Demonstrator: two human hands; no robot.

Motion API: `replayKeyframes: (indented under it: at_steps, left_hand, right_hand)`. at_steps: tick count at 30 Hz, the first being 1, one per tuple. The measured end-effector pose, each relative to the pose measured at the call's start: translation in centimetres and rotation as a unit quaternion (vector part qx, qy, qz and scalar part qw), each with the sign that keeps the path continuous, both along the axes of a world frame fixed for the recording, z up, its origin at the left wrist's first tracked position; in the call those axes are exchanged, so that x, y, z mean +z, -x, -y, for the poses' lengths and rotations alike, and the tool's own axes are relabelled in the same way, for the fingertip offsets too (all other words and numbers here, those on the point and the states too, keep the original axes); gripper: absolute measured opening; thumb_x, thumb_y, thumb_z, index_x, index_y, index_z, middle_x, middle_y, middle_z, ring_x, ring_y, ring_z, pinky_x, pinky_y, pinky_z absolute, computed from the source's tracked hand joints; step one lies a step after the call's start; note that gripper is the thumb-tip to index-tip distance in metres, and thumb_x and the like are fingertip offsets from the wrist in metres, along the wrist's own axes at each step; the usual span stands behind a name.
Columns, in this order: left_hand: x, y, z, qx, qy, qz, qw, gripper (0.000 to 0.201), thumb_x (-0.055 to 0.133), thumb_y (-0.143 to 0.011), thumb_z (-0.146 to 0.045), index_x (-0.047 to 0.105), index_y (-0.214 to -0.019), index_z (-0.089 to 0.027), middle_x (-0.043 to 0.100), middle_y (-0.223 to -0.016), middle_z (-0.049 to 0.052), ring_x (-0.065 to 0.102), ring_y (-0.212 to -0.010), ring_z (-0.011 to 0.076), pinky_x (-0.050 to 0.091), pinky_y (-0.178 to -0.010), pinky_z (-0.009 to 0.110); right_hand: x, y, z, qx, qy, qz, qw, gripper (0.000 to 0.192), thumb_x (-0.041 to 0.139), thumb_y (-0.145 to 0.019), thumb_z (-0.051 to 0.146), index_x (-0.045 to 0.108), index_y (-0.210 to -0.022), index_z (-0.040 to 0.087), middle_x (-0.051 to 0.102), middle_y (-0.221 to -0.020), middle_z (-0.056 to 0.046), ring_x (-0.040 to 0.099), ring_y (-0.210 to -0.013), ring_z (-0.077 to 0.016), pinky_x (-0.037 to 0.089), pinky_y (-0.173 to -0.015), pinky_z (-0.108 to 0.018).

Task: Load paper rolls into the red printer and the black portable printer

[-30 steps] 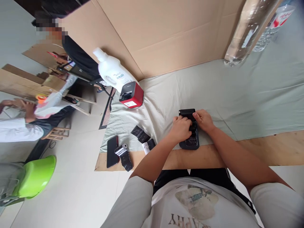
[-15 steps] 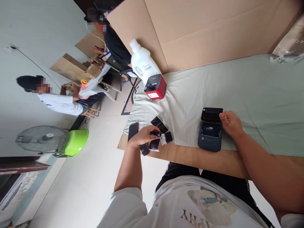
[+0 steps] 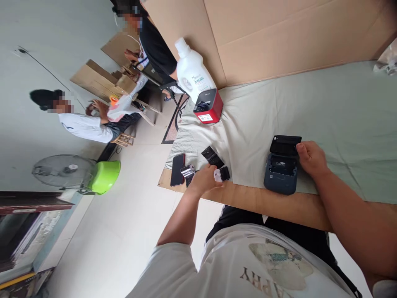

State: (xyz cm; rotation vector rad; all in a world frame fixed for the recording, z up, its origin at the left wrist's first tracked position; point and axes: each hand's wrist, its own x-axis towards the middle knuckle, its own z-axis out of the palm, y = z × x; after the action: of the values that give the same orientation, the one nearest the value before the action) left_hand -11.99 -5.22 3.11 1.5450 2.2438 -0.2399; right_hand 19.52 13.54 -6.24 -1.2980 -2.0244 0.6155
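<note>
My right hand [image 3: 312, 157] grips the edge of the raised black lid [image 3: 285, 145] of a small dark blue label printer [image 3: 281, 180], whose inner compartment shows. My left hand [image 3: 203, 180] is at the table's front edge, thumb and finger apart on either side of a small white-and-black roll [image 3: 221, 174]; some fingers are hidden. To its left lies a shiny dark roll [image 3: 187, 169] with a pale core, beside a black phone [image 3: 178, 169]. Flat black wrapped pieces [image 3: 212, 157] lie just beyond the hand.
A red-and-black box-shaped device [image 3: 208, 106] stands before a white jug [image 3: 194, 72]. Tall cardboard [image 3: 279, 33] backs the cloth-covered table [image 3: 325, 111]. Leftward, two people sit by cardboard boxes [image 3: 96, 82]; a fan [image 3: 65, 171] and a green basin [image 3: 107, 176] are on that side.
My left hand has let go of the dark roll, which now lies near the phone, and has moved right to the white-and-black roll. My right hand stays on the lid. The view has shifted slightly.
</note>
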Motion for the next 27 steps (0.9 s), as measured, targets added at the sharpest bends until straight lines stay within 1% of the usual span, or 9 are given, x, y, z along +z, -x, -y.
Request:
replayKeyframes:
  at_steps: [3,5,9,11,13,16,18,21,27]
  left_hand:
    - [-0.7,-1.9,0.3,-0.011,-0.006,-0.026,1.0,0.038,0.073,-0.077,-0.027,0.058,-0.111,-0.02,0.06,-0.116,0.01,0.064,-0.104,0.0277,0.052,-0.085,0.037]
    - [-1.2,-2.6,0.3,-0.032,-0.035,0.025,0.999,0.026,0.063,-0.08,-0.015,0.059,-0.106,-0.02,0.061,-0.11,0.007,0.066,-0.095,0.0224,0.052,-0.082,0.034]
    - [-1.6,-3.4,0.0,-0.066,-0.083,0.158,0.982,0.041,0.057,-0.076,-0.005,0.058,-0.114,-0.021,0.061,-0.112,0.006,0.065,-0.093,0.0186,0.053,-0.084,0.032]
    - [-1.2,-4.1,-0.4,-0.071,-0.067,0.216,0.971,0.045,0.062,-0.073,-0.007,0.058,-0.116,-0.02,0.064,-0.109,0.006,0.065,-0.092,0.0186,0.054,-0.083,0.032]
    - [-0.5,-5.3,-1.1,-0.098,-0.027,0.289,0.952,0.041,0.067,-0.072,-0.01,0.06,-0.111,-0.02,0.068,-0.1,0.003,0.065,-0.087,0.0176,0.053,-0.079,0.03]
    - [0.7,-7.9,-2.9,-0.197,-0.005,0.374,0.906,0.032,0.071,-0.075,-0.015,0.064,-0.105,-0.021,0.071,-0.097,0.001,0.065,-0.087,0.0168,0.053,-0.078,0.029]
    - [0.9,-9.9,-4.5,-0.264,-0.062,0.372,0.888,0.03,0.07,-0.079,-0.015,0.065,-0.107,-0.021,0.072,-0.105,0.003,0.065,-0.095,0.0186,0.053,-0.086,0.032]
    - [0.2,-12.8,-6.9,-0.323,-0.164,0.304,0.881,0.029,0.064,-0.084,-0.013,0.065,-0.113,-0.019,0.072,-0.109,0.007,0.061,-0.105,0.0227,0.05,-0.097,0.04]
    - [-1.9,-15.5,-9.1,-0.31,-0.214,0.17,0.911,0.03,0.058,-0.088,-0.012,0.063,-0.117,-0.02,0.072,-0.113,0.006,0.057,-0.11,0.0267,0.046,-0.097,0.046]
  right_hand:
    - [-0.1,-0.1,-0.1,0.01,-0.01,0.003,1.0,0.067,0.01,-0.085,0.083,0.029,-0.055,0.027,0.045,-0.056,-0.006,0.042,-0.063,-0.0219,0.033,-0.061,-0.037]
    - [-0.3,-0.2,-0.1,0.013,-0.01,0.0,1.0,0.065,0.012,-0.087,0.082,0.032,-0.058,0.027,0.047,-0.059,-0.007,0.044,-0.065,-0.0226,0.035,-0.062,-0.037]
    - [-0.7,-0.2,0.1,0.002,0.01,-0.022,1.0,0.064,0.017,-0.086,0.083,0.045,-0.071,0.027,0.055,-0.07,-0.009,0.052,-0.076,-0.0271,0.042,-0.068,-0.041]
    - [-0.8,-0.1,0.2,-0.002,0.016,-0.029,0.999,0.066,0.017,-0.086,0.083,0.05,-0.077,0.026,0.059,-0.075,-0.01,0.055,-0.082,-0.0286,0.044,-0.073,-0.043]
    - [-1.0,0.1,0.3,-0.001,0.014,-0.03,0.999,0.068,0.015,-0.088,0.081,0.053,-0.081,0.025,0.062,-0.08,-0.011,0.057,-0.086,-0.0289,0.045,-0.077,-0.044]
    - [-1.1,0.2,0.2,0.002,0.013,-0.029,1.0,0.07,0.014,-0.089,0.08,0.056,-0.085,0.025,0.065,-0.085,-0.011,0.059,-0.09,-0.0286,0.046,-0.081,-0.044]
    - [-1.2,0.2,0.2,0.004,0.016,-0.034,0.999,0.072,0.013,-0.089,0.08,0.057,-0.086,0.024,0.066,-0.087,-0.012,0.059,-0.091,-0.0286,0.046,-0.083,-0.044]
    - [-1.2,0.2,0.2,0.008,0.017,-0.049,0.999,0.072,0.014,-0.088,0.081,0.058,-0.088,0.024,0.067,-0.089,-0.011,0.059,-0.092,-0.0287,0.046,-0.086,-0.045]
    - [-1.2,0.2,0.1,0.014,0.026,-0.05,0.998,0.075,0.014,-0.087,0.082,0.06,-0.089,0.024,0.067,-0.09,-0.011,0.058,-0.092,-0.0286,0.046,-0.086,-0.045]
